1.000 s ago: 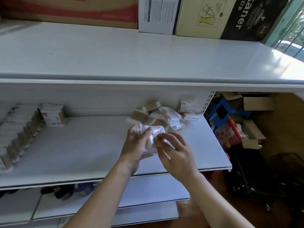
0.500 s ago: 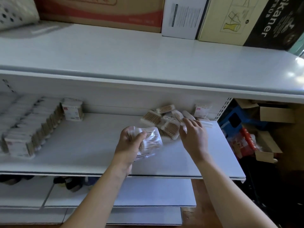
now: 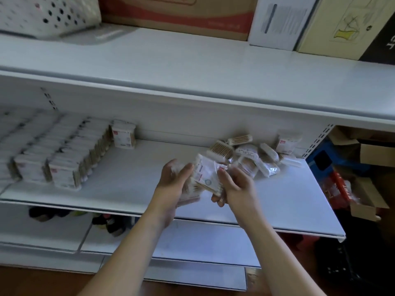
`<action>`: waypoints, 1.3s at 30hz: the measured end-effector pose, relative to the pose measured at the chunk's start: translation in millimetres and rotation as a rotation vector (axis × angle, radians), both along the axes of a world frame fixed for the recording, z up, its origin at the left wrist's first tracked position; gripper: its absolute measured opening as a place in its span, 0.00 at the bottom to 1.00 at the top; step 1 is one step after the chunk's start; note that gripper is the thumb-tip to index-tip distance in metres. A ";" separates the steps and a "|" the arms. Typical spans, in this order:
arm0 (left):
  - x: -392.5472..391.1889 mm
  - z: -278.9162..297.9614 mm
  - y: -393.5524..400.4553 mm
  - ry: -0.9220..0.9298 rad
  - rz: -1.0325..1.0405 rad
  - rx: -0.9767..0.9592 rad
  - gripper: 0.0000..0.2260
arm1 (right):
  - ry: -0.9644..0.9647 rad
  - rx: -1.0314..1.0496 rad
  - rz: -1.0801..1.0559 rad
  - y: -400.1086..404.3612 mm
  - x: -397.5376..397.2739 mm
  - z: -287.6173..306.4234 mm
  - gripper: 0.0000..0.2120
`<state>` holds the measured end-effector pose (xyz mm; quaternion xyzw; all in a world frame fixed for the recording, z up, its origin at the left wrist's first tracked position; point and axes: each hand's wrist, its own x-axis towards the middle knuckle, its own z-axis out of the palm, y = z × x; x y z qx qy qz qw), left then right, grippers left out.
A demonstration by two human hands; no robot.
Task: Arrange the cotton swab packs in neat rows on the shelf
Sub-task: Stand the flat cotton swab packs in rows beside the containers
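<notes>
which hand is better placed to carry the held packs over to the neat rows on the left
Left, probably. The left hand grips the held packs on the side nearer the neat rows. The right hand holds their far edge, closer to the loose pile.

We're in a small shop, or its stockroom: white metal retail shelving with slotted uprights at the back. Left of the fingers, identical cotton swab packs stand in rows like stock; beyond the fingers, more lie in a loose heap. Cartons line the shelf above, beside a perforated white basket. To the right, open cardboard boxes pile up on the floor.
</notes>
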<state>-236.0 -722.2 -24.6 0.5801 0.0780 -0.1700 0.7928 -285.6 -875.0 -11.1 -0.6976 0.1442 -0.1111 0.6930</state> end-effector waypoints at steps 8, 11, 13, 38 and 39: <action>12.6 8.3 83.4 -0.030 0.070 -0.088 0.20 | 0.035 -0.009 0.045 88.5 15.8 13.6 0.15; 21.9 12.3 123.8 -0.079 0.116 -0.043 0.23 | -0.020 0.054 -0.044 128.6 29.0 14.3 0.07; 30.6 15.8 154.6 -0.099 0.159 -0.012 0.22 | -0.038 0.157 -0.155 151.8 41.4 11.7 0.05; 86.1 33.1 283.0 -0.036 0.047 0.120 0.09 | -0.113 -1.223 -0.014 209.1 228.6 -66.0 0.13; 87.1 36.2 280.4 -0.024 0.052 0.093 0.08 | -0.121 -1.249 -0.036 207.4 229.9 -66.2 0.13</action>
